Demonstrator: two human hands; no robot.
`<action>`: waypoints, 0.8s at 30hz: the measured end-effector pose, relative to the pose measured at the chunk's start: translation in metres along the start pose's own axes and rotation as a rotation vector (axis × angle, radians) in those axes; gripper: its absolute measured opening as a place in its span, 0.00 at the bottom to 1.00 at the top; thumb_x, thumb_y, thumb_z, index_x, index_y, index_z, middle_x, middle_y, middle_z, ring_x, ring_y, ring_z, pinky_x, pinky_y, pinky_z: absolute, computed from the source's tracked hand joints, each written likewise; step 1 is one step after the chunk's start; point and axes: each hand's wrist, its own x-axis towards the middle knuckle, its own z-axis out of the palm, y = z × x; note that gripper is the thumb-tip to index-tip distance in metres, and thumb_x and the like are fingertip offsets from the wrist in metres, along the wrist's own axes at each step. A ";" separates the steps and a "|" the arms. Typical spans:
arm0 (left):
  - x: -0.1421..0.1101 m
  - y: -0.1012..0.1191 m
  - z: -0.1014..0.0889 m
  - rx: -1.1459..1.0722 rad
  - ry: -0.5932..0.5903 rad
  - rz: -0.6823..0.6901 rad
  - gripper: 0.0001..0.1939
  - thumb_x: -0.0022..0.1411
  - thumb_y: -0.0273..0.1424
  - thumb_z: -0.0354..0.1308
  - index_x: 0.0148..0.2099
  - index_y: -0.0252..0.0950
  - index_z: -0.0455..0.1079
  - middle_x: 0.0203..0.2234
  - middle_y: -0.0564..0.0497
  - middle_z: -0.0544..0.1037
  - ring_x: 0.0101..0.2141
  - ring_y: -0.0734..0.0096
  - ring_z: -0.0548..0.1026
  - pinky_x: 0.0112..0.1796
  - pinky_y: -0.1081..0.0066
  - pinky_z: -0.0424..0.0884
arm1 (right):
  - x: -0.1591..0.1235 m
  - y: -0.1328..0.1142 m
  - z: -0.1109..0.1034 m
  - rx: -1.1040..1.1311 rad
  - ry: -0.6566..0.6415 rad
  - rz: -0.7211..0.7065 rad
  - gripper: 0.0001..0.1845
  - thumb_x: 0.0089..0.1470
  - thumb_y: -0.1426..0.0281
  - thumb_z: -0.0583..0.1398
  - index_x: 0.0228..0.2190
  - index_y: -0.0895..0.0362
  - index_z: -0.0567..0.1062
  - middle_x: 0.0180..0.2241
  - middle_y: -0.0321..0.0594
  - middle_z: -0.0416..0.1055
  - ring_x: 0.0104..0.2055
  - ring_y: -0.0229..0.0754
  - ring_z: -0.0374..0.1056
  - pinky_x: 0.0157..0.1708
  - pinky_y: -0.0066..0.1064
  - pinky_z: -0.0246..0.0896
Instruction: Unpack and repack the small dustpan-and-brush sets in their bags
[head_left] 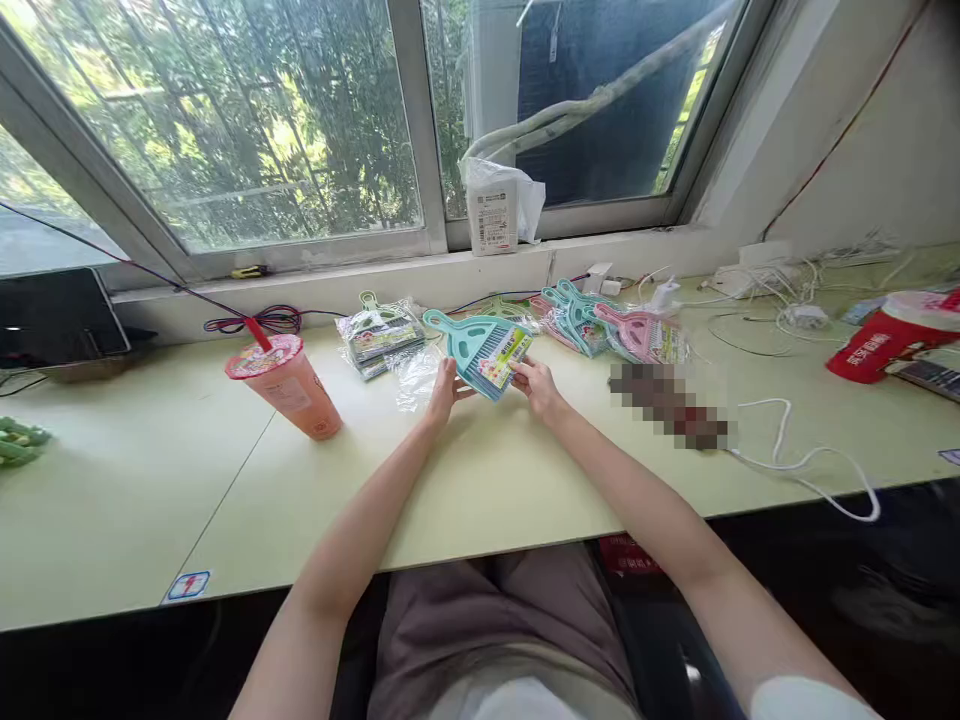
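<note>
A teal mini dustpan and brush set (466,343) with a yellow-green printed label card (505,356) is held up over the table in both hands. My left hand (444,394) is closed on its lower left edge, and my right hand (538,386) grips the right edge by the card. Crumpled clear plastic (417,378) lies just left of my left hand. Behind it, packed sets with a green handle (379,325) rest in a pile. To the right are more sets in teal (574,312) and pink (637,330), in clear wrapping.
A tall pink drink cup (289,388) with a red straw stands at left. A red cup (889,335) and tangled white cables (795,285) are at far right. A blurred-out object (667,405) lies right of my right arm. A box (495,215) sits on the windowsill.
</note>
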 end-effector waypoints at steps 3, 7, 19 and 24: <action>-0.002 0.002 -0.011 0.394 0.298 0.225 0.25 0.66 0.49 0.43 0.57 0.40 0.58 0.44 0.43 0.73 0.45 0.60 0.74 0.45 0.58 0.72 | 0.001 -0.010 -0.005 0.011 0.065 -0.024 0.10 0.44 0.76 0.63 0.33 0.56 0.75 0.24 0.31 0.76 0.22 0.31 0.68 0.28 0.22 0.65; -0.001 -0.001 -0.027 1.148 0.283 0.310 0.19 0.61 0.36 0.56 0.53 0.37 0.66 0.50 0.40 0.72 0.54 0.51 0.67 0.56 0.51 0.60 | 0.003 -0.020 -0.013 -0.011 0.125 -0.035 0.08 0.46 0.76 0.63 0.31 0.56 0.74 0.23 0.31 0.75 0.22 0.30 0.67 0.26 0.21 0.65; -0.014 0.011 -0.008 1.472 0.003 0.311 0.24 0.65 0.51 0.45 0.50 0.40 0.68 0.39 0.44 0.76 0.43 0.58 0.74 0.49 0.59 0.62 | 0.018 -0.056 -0.051 -0.231 -0.066 0.178 0.08 0.48 0.80 0.62 0.31 0.58 0.77 0.27 0.38 0.77 0.22 0.31 0.69 0.22 0.20 0.64; -0.008 0.003 -0.019 1.488 0.098 0.128 0.21 0.61 0.47 0.53 0.47 0.35 0.67 0.38 0.42 0.77 0.42 0.53 0.74 0.44 0.59 0.62 | 0.017 -0.068 -0.065 -0.326 -0.131 0.243 0.08 0.46 0.80 0.64 0.30 0.58 0.77 0.24 0.37 0.76 0.19 0.29 0.65 0.19 0.19 0.59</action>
